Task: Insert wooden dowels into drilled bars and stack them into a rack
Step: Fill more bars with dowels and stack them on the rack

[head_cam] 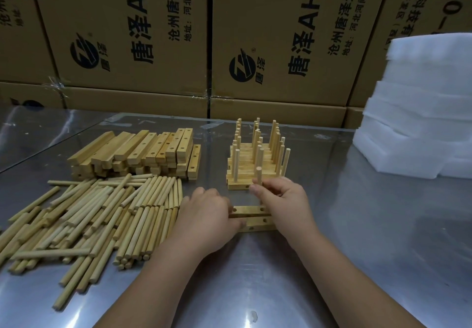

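We've got a dowel upright at the rack, front bar!
Our right hand pinches it in its fingers; our left hand curls its fingers over the end of two drilled bars lying flat on the counter, just before the rack.

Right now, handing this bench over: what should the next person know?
Left hand grips the left ends of two loose bars lying flat on the table.
Right hand pinches an upright dowel at the front bar of the rack.
Done: rack several layers high.
To do: seat this dowel, fit and stack the two bars, then the bar pile and dowel pile.
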